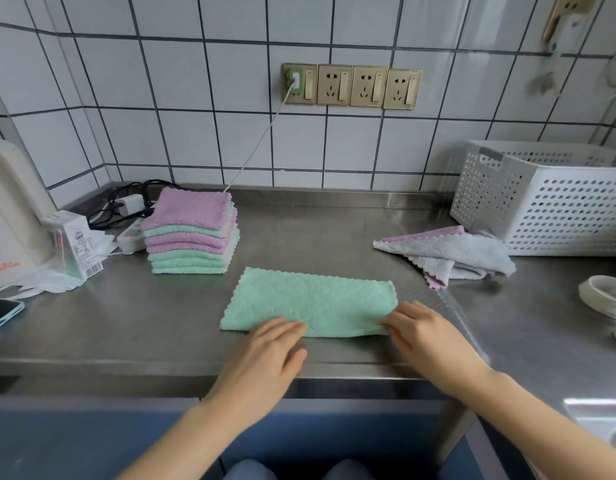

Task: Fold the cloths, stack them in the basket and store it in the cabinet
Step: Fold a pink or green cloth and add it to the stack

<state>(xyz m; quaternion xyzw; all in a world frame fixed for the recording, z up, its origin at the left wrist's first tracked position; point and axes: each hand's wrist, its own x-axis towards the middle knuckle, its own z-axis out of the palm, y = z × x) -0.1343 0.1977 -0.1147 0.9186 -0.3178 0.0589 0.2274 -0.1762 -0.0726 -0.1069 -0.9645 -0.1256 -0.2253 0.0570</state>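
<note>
We are pressing our left hand [269, 344] flat and pinching with our right hand [419, 330] the green cloth [311, 299] near the counter [143, 323] front edge.

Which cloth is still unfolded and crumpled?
The grey-and-pink cloth beside the white basket. The green cloth under both hands lies flat, and the stack is neatly folded.
</note>
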